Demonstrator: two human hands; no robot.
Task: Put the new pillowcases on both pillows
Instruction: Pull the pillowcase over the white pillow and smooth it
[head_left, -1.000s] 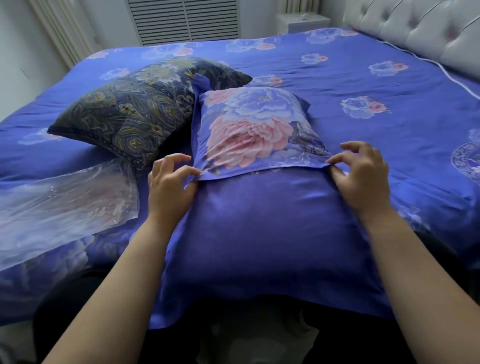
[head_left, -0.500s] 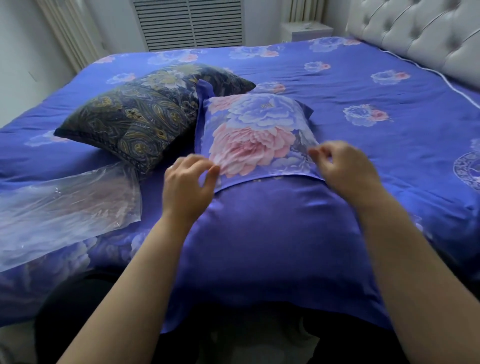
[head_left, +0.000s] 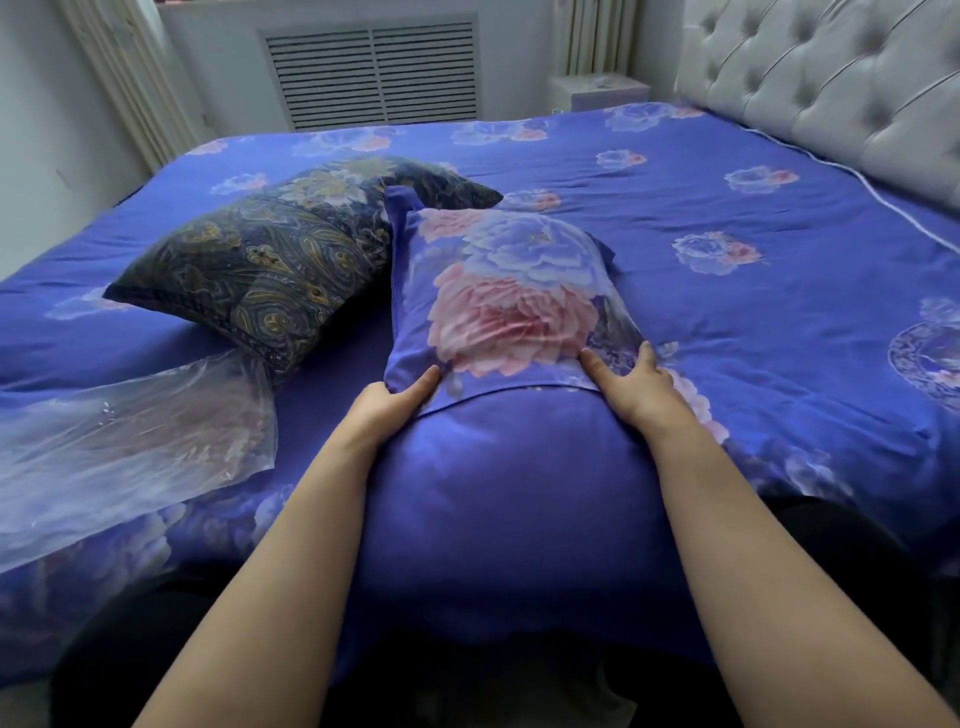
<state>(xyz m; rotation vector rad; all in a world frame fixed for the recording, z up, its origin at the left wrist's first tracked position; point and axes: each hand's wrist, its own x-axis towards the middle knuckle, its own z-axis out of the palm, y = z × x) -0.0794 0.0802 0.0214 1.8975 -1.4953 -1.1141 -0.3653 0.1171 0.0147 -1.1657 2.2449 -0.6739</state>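
Both hands are working the floral pillowcase (head_left: 509, 306) at the near edge of the bed (head_left: 753, 218). Left hand (head_left: 389, 402) is gripping its near-left corner, fingers curled round the fabric. Right hand (head_left: 631, 384) is lying on the near-right edge, fingers fairly straight, pressing down (no pinch visible). The case's open end is overlapping the plain blue pillow (head_left: 514, 499), which is sticking out toward the person. 1 paisley pillow (head_left: 270, 260) is lying to the left, touching the floral case. A clear plastic bag (head_left: 114, 447) is sitting near it.
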